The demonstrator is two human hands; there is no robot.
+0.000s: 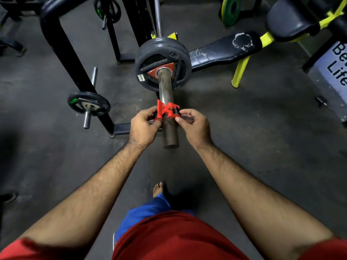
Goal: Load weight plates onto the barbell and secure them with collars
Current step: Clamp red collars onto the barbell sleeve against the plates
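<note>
Landmark: barbell sleeve (166, 85), bare steel end pointing toward the person.
Collar: red clamp collar (167, 110) sits around the sleeve, partway along, nearer the sleeve's free end than the plates; a stretch of bare sleeve shows btwn collar & plates.
Plates: dark weight plates (163, 61) stacked at the sleeve's far end, front one marked 2.5, red hub around the bore.
L hand: left hand (143, 127) on the sleeve's left side, fingers curled, pinching the collar's left edge w/ thumb & fingertips.
R hand: right hand (195, 124) on the sleeve's right side, fingers curled on the collar's right part; thumb tip just beside the sleeve.
Sleeve tip: sticks out past both hands, toward the person.
Rack: black plate rack (65, 53) left of the sleeve, w/ a small plate (88, 104) on a peg.
Bench: worn black bench pad (225, 47) w/ yellow legs, right of the plates.
Floor: dark gym floor (262, 128) under the sleeve; a bare foot (157, 188) near side of the sleeve tip.
</note>
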